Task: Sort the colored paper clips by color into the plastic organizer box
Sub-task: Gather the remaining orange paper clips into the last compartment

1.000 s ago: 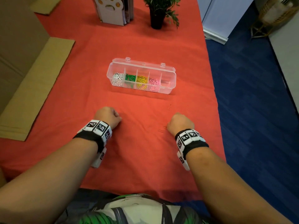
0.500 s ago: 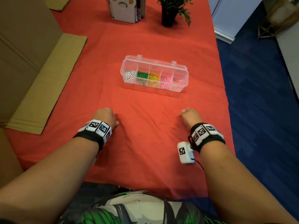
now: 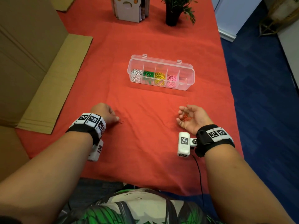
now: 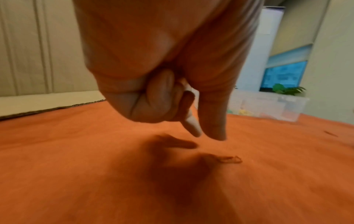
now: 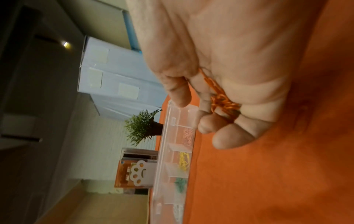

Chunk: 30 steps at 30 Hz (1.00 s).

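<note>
**Red clips gathered in the right hand, sorted clips in the box**

At centre frame of the head view, the clear plastic organizer box (image 3: 161,72) sits on the red-clothed surface (image 3: 145,143) with its lid open. Its compartments hold, from frame left to frame right, white paper clips (image 3: 135,75), green paper clips (image 3: 148,75), yellow paper clips (image 3: 159,77) and pink paper clips (image 3: 171,80); the rightmost compartment looks nearly empty. Lower right of the box, the right hand (image 3: 193,118) is turned palm up, its fingers loosely curled around a small bunch of red paper clips (image 3: 186,118). One red clip (image 3: 187,102) lies on the cloth just beyond its fingertips. At centre left, the left hand (image 3: 103,113) is palm down, its thumb and forefinger extended together just above the cloth and gripping nothing, the other fingers curled. Another red clip (image 3: 121,122) lies just beside those fingertips. A potted plant (image 3: 174,12) and a paw-print file holder (image 3: 129,8) stand along the upper edge; flattened cardboard (image 3: 53,81) occupies the left.
</note>
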Tool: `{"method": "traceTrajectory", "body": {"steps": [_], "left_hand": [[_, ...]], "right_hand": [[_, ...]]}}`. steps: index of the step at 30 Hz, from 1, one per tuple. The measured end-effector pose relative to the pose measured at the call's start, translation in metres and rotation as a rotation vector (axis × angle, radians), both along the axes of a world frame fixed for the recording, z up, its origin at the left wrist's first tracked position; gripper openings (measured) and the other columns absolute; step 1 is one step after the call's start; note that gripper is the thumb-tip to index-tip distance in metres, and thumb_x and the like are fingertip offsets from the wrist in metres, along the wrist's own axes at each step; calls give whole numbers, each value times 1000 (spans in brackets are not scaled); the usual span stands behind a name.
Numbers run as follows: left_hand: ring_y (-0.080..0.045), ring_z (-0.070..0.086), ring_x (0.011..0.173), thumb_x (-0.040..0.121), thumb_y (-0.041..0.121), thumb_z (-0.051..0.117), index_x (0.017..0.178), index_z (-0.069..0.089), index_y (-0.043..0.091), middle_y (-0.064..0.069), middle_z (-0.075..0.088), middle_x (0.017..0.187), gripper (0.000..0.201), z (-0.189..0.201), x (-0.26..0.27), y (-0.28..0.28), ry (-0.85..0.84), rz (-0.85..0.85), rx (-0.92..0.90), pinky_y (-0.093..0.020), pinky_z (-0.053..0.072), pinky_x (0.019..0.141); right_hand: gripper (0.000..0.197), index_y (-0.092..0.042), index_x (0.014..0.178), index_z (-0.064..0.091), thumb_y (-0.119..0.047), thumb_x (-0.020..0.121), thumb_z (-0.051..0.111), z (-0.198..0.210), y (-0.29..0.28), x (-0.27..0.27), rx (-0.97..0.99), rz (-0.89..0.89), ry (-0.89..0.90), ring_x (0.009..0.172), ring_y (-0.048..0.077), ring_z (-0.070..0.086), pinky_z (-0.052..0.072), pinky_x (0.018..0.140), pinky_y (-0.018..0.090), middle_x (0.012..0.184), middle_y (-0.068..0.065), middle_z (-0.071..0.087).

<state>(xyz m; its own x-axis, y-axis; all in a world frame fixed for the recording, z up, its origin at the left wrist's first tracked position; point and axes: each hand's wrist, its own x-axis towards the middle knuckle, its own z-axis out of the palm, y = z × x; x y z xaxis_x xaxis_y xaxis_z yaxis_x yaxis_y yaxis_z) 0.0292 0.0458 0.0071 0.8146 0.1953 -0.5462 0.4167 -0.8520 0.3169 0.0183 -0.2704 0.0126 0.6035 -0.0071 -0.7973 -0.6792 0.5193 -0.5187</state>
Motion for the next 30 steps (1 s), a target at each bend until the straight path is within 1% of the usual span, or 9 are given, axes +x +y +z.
{"method": "traceTrajectory", "body": {"steps": [7,10,13,16,19,21,23,26,30], "left_hand": [[-20,64,87,72,30,74,81,69,20,-1,70,88,14,-11,-12,-11,-70,-281,76,-22,43,73],[-25,65,89,78,25,64,78,70,13,-6,71,87,13,-12,-13,-17,-49,-353,124,-25,44,73],[-27,64,82,80,23,58,69,65,11,-8,68,78,17,-10,-9,-24,-32,-333,101,-27,45,71],[-22,50,58,84,21,53,61,50,15,-4,53,62,24,2,-2,-41,39,-88,-240,-24,39,56],[-11,33,37,75,18,45,59,42,16,-3,40,53,16,14,0,-63,185,303,-811,-12,25,37],[-10,34,37,71,13,37,62,42,17,-1,43,52,11,21,1,-76,298,418,-1105,-12,26,37],[-12,39,41,62,11,37,65,45,16,-2,47,54,10,27,2,-89,376,425,-1283,-13,33,41],[-10,46,41,68,11,41,67,53,15,0,53,54,12,27,1,-115,409,413,-1263,-14,40,42],[-4,33,34,88,28,56,64,53,19,5,40,52,26,6,-4,-155,158,153,-850,-11,28,35]], "right_hand": [[22,-8,77,55,-12,90,37,2,7,4,56,-92,28,56,12,40,51,73,39,67,4,47],[22,-11,77,55,-11,92,39,4,5,5,-56,-59,1,52,10,43,51,55,27,65,1,49],[17,-15,75,56,-11,90,49,0,-3,7,-285,-4,1,34,4,36,37,36,13,56,-3,46],[20,-19,68,51,-12,87,55,-6,-20,8,-603,152,-10,33,6,33,24,31,13,59,-2,40],[13,-14,76,63,-16,86,55,-7,-36,5,-1027,509,5,70,22,58,47,63,28,84,12,61],[26,-1,98,67,-19,88,51,-9,-43,2,-1253,667,27,102,33,61,46,86,32,109,20,65],[30,-3,104,65,-25,88,51,-8,-42,-3,-1319,720,21,110,34,59,44,91,31,115,19,65],[33,-7,110,60,-30,87,52,-9,-36,-6,-1393,888,-7,111,33,58,45,93,34,118,17,60],[37,-8,123,48,-22,89,50,-15,-33,-14,-1529,1065,27,113,33,56,47,90,40,129,14,43]]}}
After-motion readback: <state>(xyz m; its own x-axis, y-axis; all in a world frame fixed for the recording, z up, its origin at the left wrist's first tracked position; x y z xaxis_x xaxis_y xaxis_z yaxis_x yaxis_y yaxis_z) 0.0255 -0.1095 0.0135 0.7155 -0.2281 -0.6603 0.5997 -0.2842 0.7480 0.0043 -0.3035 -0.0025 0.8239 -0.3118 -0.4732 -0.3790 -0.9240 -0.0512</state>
